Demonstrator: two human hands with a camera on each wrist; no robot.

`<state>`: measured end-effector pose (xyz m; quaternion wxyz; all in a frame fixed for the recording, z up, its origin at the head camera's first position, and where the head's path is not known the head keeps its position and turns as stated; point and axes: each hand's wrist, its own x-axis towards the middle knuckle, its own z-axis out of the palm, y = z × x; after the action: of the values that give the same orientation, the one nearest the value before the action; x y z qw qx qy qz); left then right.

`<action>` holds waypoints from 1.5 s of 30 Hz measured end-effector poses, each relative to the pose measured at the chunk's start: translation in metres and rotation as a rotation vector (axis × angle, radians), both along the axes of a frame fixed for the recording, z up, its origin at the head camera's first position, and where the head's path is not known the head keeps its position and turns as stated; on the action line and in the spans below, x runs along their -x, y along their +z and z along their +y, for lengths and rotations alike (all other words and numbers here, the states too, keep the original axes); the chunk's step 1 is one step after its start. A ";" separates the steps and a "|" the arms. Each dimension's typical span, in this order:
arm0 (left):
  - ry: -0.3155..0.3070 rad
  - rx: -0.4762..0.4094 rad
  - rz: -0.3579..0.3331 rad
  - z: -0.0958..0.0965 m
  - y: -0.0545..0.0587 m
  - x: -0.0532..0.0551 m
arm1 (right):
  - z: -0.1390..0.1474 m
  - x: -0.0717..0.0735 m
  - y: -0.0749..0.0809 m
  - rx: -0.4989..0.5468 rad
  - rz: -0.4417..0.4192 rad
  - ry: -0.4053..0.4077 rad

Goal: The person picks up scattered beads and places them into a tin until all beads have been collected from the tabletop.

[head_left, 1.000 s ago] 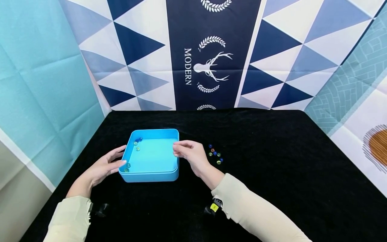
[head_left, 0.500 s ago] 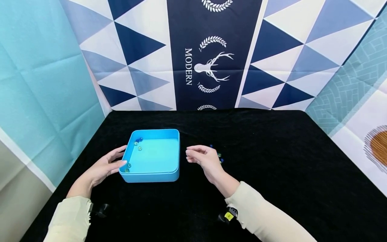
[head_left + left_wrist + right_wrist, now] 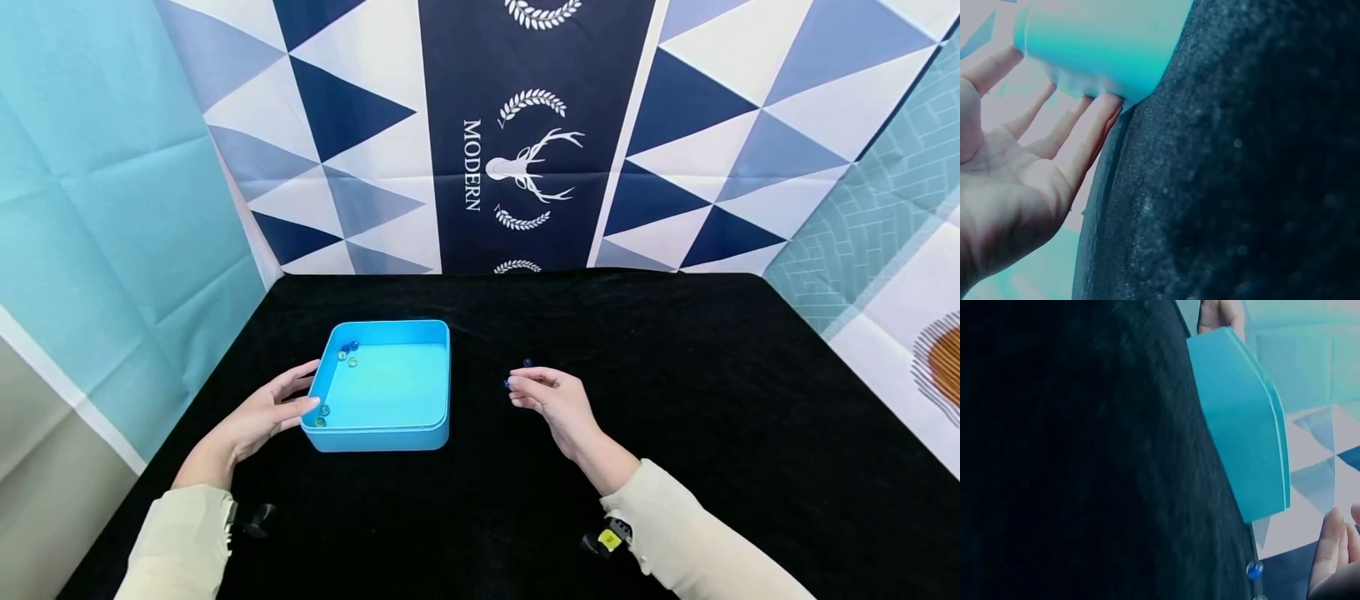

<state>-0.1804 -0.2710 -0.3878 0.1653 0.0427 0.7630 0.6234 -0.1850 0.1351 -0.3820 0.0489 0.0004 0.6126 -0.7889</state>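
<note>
A light blue square box (image 3: 386, 387) without a lid sits on the black cloth, several glass marbles (image 3: 352, 362) lying along its left side. My left hand (image 3: 262, 412) rests against the box's left side, fingers extended to its outer wall and thumb at the rim; the left wrist view shows fingertips (image 3: 1110, 100) right at the wall. To the right of the box, my right hand (image 3: 551, 404) is over the loose marbles, thumb and fingertips close together. One blue marble (image 3: 507, 383) shows at its fingertips and another blue marble (image 3: 527, 362) just behind; the hand hides the others.
Black cloth (image 3: 675, 375) covers the table. Behind it hangs a patterned fabric backdrop (image 3: 360, 150), with a light blue curtain (image 3: 127, 183) at the left. Straps with small dark devices are on both wrists.
My right hand has moved from the box's right rim rightward to the loose marbles, covering most of them. One marble in the box has rolled slightly. The left hand stays at the box.
</note>
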 end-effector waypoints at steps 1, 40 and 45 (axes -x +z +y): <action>0.001 0.000 -0.002 0.000 0.000 0.000 | 0.003 0.000 -0.001 0.001 -0.003 -0.002; 0.003 -0.004 -0.012 0.000 0.003 0.000 | 0.057 0.015 -0.017 -0.693 -0.020 0.019; -0.001 -0.001 -0.005 0.000 0.002 0.000 | 0.060 0.019 -0.015 -0.760 -0.018 0.055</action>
<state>-0.1800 -0.2710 -0.3860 0.1673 0.0415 0.7624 0.6237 -0.2044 0.1954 -0.3967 0.0719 0.0091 0.8608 -0.5037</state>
